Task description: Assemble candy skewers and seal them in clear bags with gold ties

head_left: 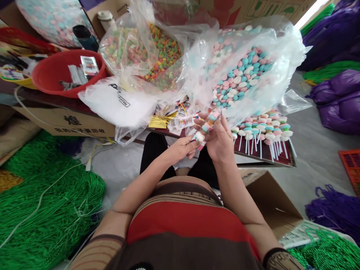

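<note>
Between my hands is a candy skewer point(208, 125) of pink, white, blue and orange pieces, slanting up to the right, apparently inside a clear printed wrapper. Its lower end is pinched by the thumb and fingers of my left hand point(182, 147). My right hand point(222, 141) curls round the upper part from the right side. Just beyond my left hand lie printed wrappers point(181, 123) and a bundle of gold twist ties point(158, 122). To the right of my right hand, several finished candy skewers point(266, 129) on white sticks are piled at the table's edge.
Behind the hands stand a clear bag of coloured candy rings point(165, 52) and a bag of pastel candies point(242, 80). A white plastic bag point(120, 101) and red basin point(53, 88) are left. An open carton point(272, 202) and green cords point(50, 202) lie lower.
</note>
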A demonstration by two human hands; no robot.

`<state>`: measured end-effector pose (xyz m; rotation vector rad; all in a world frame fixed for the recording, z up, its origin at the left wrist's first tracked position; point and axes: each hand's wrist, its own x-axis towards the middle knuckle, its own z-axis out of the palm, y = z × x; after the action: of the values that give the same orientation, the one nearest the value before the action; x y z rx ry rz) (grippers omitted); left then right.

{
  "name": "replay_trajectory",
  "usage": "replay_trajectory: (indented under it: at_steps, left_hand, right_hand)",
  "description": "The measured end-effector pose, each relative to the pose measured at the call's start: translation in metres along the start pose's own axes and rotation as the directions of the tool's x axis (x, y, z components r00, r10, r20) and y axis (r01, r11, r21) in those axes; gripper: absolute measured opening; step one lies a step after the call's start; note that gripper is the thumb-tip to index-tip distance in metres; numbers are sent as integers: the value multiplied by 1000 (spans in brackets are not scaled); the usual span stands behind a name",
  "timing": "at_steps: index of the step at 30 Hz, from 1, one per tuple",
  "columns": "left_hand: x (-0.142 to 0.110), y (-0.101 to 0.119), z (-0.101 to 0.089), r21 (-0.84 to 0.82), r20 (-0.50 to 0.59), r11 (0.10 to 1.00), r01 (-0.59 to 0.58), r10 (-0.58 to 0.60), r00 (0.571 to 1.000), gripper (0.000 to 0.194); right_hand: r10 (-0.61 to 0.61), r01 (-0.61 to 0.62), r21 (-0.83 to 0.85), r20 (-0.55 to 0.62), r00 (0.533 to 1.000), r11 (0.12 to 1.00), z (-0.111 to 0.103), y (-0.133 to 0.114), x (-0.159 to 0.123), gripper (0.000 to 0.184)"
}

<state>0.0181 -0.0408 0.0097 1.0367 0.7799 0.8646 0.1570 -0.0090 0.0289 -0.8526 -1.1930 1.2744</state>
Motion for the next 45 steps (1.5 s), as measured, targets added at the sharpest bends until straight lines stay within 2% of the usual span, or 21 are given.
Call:
replay_trajectory:
  at_steps: [5, 7, 9, 12, 15, 18, 20, 22, 26, 29, 31, 37, 41, 45]
  left_hand:
    - [-2, -2, -4, 139, 66, 990, 16, -25, 998, 54]
    - [-2, 4, -7, 87, 114, 996, 20, -30, 993, 53]
    - [1, 9, -8, -33, 122, 999, 6, -2, 993, 62]
    - [9, 10, -3, -151, -8, 987, -53, 53, 999, 57]
    - [14, 11, 2, -313, -187, 947, -75, 16, 982, 38]
    - [16, 21, -3, -518, -353, 844, -141, -61, 933, 25]
    - [17, 29, -6, -573, -456, 789, -223, -81, 886, 21]
    - [17, 34, -6, -575, -512, 770, -277, -74, 856, 20]
    - [16, 31, 4, -548, -494, 784, -292, -22, 869, 19]
    - [12, 29, 7, -554, -460, 786, -275, -13, 888, 16]
    - [10, 33, 3, -555, -468, 786, -272, -25, 883, 14]
    - [12, 44, -16, -508, -622, 765, -396, -8, 783, 15]
    - [15, 33, -17, -476, -614, 795, -375, 5, 789, 13]
    - [21, 24, -20, -463, -612, 825, -323, -34, 790, 13]
  right_hand:
    - [71, -69, 31, -59, 996, 997, -2, -2, 2, 51]
    - [60, -62, -17, -65, 996, 998, 0, -2, 1, 54]
    - [22, -27, -134, -41, 999, 991, 2, -3, 1, 59]
    - [-31, 36, -349, 18, 999, 936, 2, -7, 4, 59]
    - [-97, 90, -428, 5, 995, 899, -6, -12, 2, 56]
    - [-103, 121, -409, 64, 993, 904, -17, -14, -13, 54]
    - [-48, 104, -427, 140, 989, 898, -21, -12, -26, 52]
    - [14, 65, -493, 155, 988, 867, -19, -9, -35, 43]
    - [104, -34, -589, 85, 991, 807, -11, -4, -38, 26]
    - [136, -81, -581, 52, 989, 810, -12, -6, -35, 32]
    - [131, -73, -597, 54, 990, 799, -14, -9, -36, 36]
    - [131, 21, -655, 182, 975, 755, -17, -6, -40, 40]
    - [114, 120, -775, 241, 964, 620, -19, 2, -37, 32]
    - [71, 262, -844, 331, 941, 468, -21, 11, -37, 33]
